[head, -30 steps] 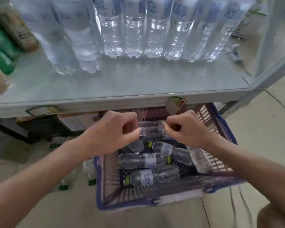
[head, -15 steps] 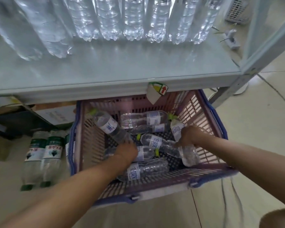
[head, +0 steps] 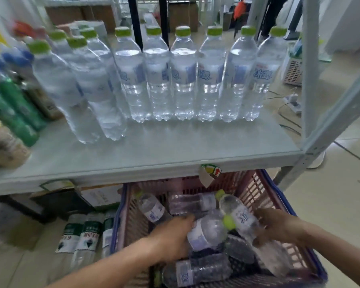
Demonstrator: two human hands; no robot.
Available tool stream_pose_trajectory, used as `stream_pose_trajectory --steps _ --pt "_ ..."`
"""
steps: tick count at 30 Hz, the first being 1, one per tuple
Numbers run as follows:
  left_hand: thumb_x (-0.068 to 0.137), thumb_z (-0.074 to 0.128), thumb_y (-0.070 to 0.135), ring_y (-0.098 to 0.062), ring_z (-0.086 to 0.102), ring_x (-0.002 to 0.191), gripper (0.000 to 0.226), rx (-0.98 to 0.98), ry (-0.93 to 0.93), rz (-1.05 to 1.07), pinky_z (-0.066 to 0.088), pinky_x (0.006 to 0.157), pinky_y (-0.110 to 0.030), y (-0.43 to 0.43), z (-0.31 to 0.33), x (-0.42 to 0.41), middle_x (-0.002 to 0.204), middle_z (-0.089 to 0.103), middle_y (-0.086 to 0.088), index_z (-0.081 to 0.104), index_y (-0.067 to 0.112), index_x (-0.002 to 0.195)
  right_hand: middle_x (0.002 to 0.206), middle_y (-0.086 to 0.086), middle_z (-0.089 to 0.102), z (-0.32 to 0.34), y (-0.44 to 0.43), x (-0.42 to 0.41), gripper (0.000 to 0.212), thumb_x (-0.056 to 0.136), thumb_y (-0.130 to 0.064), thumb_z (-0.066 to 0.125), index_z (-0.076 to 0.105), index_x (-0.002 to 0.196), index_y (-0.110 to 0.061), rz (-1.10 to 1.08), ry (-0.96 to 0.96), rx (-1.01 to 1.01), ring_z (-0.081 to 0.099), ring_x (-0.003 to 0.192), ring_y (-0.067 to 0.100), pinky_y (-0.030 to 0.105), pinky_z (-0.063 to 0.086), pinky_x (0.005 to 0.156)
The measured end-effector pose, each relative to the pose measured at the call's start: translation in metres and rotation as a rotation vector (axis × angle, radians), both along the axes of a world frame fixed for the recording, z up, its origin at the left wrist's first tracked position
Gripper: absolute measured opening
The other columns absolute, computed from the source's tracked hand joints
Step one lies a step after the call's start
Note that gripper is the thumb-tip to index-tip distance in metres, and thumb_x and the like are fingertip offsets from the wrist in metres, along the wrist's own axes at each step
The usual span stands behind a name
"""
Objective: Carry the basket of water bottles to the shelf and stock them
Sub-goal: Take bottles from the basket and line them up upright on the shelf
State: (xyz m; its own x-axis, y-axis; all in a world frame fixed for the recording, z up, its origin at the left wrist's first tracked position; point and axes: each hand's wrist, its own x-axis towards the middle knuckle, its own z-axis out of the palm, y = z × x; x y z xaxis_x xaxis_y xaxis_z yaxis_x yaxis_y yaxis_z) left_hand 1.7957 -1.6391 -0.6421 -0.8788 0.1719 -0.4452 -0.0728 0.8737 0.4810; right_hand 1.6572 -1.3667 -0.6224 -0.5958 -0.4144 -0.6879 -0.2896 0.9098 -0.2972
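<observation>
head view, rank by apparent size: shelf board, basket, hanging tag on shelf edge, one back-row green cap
1. shelf board
2. basket
3. hanging tag
4. green cap
The cap sits farther from the camera, so tag over cap holds only as seen.

Motion blur smeared the left hand (head: 170,235), its fingertips hidden beneath the water bottle (head: 208,229) it gripped. The right hand (head: 279,225) covered part of the second bottle (head: 241,217) it held. Below those fingers the basket's (head: 129,225) near rim was cut off; far left of them, green bottles (head: 13,109) were blurred.
</observation>
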Motion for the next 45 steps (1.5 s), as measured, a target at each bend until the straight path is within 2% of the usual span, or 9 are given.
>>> stream_pose_trajectory --steps 3,6,9,12,17,26,35,39,45 --pt "0.081 0.081 0.030 -0.002 0.060 0.092 0.051 0.195 0.109 0.028 0.055 0.072 -0.014 -0.025 0.061 0.001 0.117 0.071 0.008 0.059 0.025 0.127 0.129 -0.015 0.066 0.037 0.001 0.004 0.073 0.067 -0.044 0.090 0.056 0.131 -0.038 0.096 0.075 -0.314 0.063 0.118 0.005 0.032 0.053 0.097" --pt "0.075 0.092 0.027 -0.007 0.066 0.089 0.044 0.344 0.182 0.033 0.060 0.082 -0.038 -0.050 0.108 0.003 0.103 0.074 0.007 0.068 0.027 0.112 0.130 -0.002 0.068 0.070 0.001 0.006 0.073 0.074 -0.025 0.092 0.056 0.138 -0.023 -0.009 -0.011 -0.660 0.065 0.121 0.018 0.043 0.052 0.103" --pt "0.071 0.097 0.017 -0.010 0.075 0.107 0.056 0.512 0.280 0.119 0.058 0.095 -0.031 -0.065 0.151 0.006 0.112 0.079 0.013 0.073 0.039 0.116 0.129 0.010 0.069 0.097 -0.003 0.010 0.079 0.066 -0.004 0.095 0.062 0.132 -0.031 -0.089 -0.095 -0.906 0.065 0.122 0.030 0.045 0.049 0.107" --pt "0.063 0.098 0.019 -0.010 0.076 0.108 0.059 0.632 0.465 0.291 0.059 0.101 -0.030 -0.075 0.173 0.008 0.113 0.080 0.015 0.076 0.047 0.110 0.118 0.010 0.075 0.119 -0.024 0.015 0.078 0.056 0.012 0.092 0.072 0.116 -0.035 -0.106 -0.034 -1.012 0.072 0.111 0.027 0.032 0.058 0.092" --pt "0.072 0.091 0.011 -0.009 0.079 0.100 0.046 0.777 0.707 0.612 0.063 0.088 -0.025 -0.094 0.171 -0.018 0.107 0.083 0.008 0.076 0.019 0.115 0.084 -0.012 0.080 0.160 -0.096 0.028 0.059 0.054 0.016 0.086 0.072 0.106 -0.006 -0.109 0.218 -1.101 0.076 0.077 0.000 0.008 0.054 0.065" --pt "0.073 0.095 0.024 -0.011 0.076 0.097 0.057 0.571 0.851 0.776 0.057 0.085 -0.020 -0.100 0.152 -0.068 0.110 0.079 0.010 0.071 0.021 0.124 0.104 -0.009 0.078 0.142 -0.188 -0.018 0.066 0.060 -0.027 0.097 0.066 0.119 -0.022 -0.298 0.465 -1.140 0.074 0.097 0.003 0.031 0.059 0.091" --pt "0.079 0.090 0.033 -0.014 0.069 0.112 0.071 0.354 0.965 0.751 0.055 0.099 -0.028 -0.113 0.154 -0.087 0.129 0.073 0.003 0.059 0.018 0.141 0.116 -0.011 0.071 0.120 -0.214 -0.035 0.073 0.062 -0.046 0.092 0.062 0.125 -0.023 -0.353 0.486 -1.120 0.069 0.108 0.005 0.029 0.057 0.096" --pt "0.085 0.084 0.037 -0.016 0.066 0.114 0.071 0.274 0.953 0.768 0.049 0.096 -0.022 -0.113 0.154 -0.077 0.134 0.070 0.000 0.052 0.017 0.145 0.096 -0.011 0.060 0.119 -0.222 -0.034 0.058 0.075 -0.068 0.072 0.066 0.114 -0.026 -0.231 0.781 -0.857 0.055 0.078 0.001 0.017 0.042 0.072" --pt "0.103 0.048 0.055 -0.027 0.074 0.098 0.070 -0.089 0.637 0.745 0.059 0.089 -0.042 -0.103 0.127 -0.051 0.105 0.074 -0.010 0.033 0.009 0.154 0.099 -0.009 0.069 0.126 -0.230 -0.038 0.062 0.073 -0.071 0.071 0.065 0.123 -0.034 -0.193 0.735 -0.858 0.064 0.065 0.002 0.017 0.045 0.065"
